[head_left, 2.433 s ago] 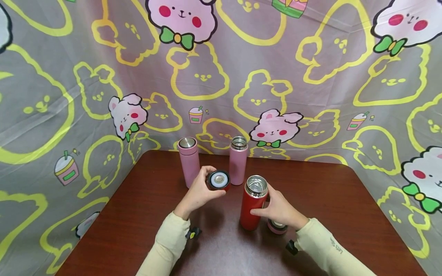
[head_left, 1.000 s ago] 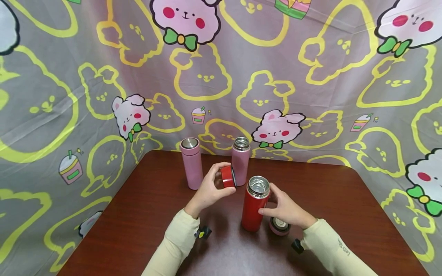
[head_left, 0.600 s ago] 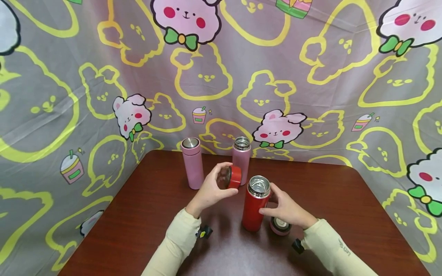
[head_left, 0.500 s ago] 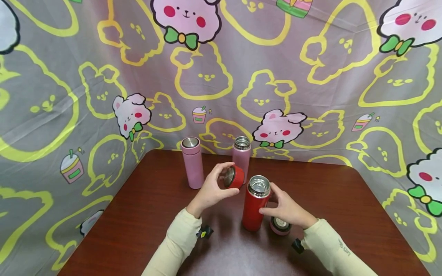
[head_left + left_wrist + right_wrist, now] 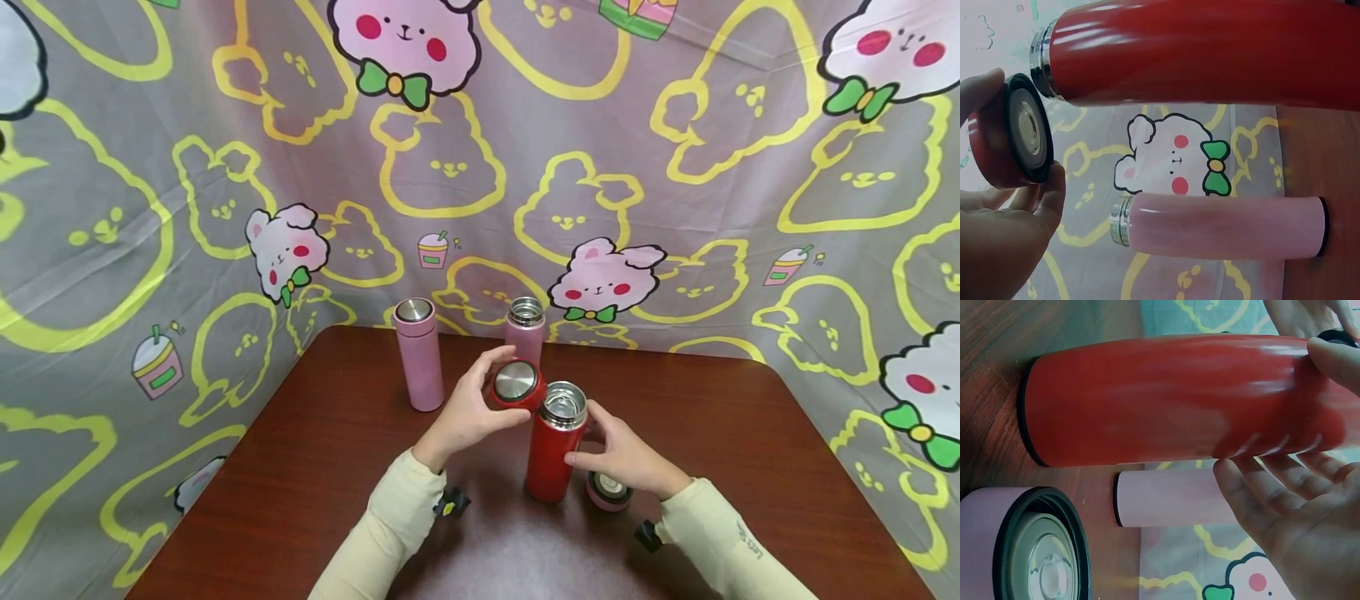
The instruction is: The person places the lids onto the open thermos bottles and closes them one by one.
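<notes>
My left hand point(image 5: 468, 410) grips a red lid point(image 5: 517, 382) with a steel top, held just left of the red thermos's open mouth. The lid's pale, black-rimmed underside tilts toward the mouth in the left wrist view. Upright on the table, the red thermos point(image 5: 550, 458) shows a bare steel neck. Around its right side, thumb in front and fingers behind, my right hand point(image 5: 622, 450) holds it. A pink lid point(image 5: 608, 491) lies upturned on the table beside the thermos, partly under the right hand.
Behind the hands stand a pink thermos with its lid on point(image 5: 420, 362) and an open pink thermos point(image 5: 525, 337), the latter partly covered by the left hand and red lid. A patterned cloth point(image 5: 480, 192) hangs at the back of the brown table point(image 5: 322, 467).
My left hand has turned the red lid from underside up to steel top up and moved it right, to the red thermos's mouth. The right hand stays round the red thermos.
</notes>
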### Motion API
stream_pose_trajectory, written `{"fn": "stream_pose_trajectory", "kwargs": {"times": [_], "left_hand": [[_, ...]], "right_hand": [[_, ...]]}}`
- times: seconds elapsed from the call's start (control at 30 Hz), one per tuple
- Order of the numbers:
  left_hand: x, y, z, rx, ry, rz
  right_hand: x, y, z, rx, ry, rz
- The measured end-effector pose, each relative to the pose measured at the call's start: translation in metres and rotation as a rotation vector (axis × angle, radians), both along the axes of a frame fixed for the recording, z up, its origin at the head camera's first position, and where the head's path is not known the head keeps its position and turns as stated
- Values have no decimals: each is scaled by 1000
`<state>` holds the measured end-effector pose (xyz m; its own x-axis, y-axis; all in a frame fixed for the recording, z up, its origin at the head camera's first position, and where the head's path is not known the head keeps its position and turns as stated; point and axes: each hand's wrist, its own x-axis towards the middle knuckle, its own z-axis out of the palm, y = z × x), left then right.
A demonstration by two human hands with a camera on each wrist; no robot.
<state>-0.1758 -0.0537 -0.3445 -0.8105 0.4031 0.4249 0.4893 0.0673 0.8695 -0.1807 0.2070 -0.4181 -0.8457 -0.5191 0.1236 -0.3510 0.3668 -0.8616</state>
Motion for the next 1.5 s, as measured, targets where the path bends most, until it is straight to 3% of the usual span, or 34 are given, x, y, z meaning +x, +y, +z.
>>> {"fn": "stream_pose_trajectory", "kwargs": {"times": [0.3, 0.53, 0.63, 0.87, 1.1, 1.3, 1.5], "left_hand": [[1, 10, 1, 23, -14, -24], [-17, 22, -22, 22, 8, -42], [-19, 25, -25, 21, 22, -50], [-19, 30, -26, 12, 40, -44], [-6, 33, -10, -16, 20, -35], [-14, 38, -21, -26, 21, -31], [-16, 39, -23, -8, 44, -52]], "right_hand": [[2, -1, -3, -51, -7, 20], [-1, 0, -4, -42, -6, 13], [-1, -1, -3, -40, -10, 21], [-1, 0, -5, -44, -9, 24], [-1, 1, -6, -40, 1, 16], [0, 1, -4, -48, -5, 20], [1, 0, -4, -49, 9, 25]]}}
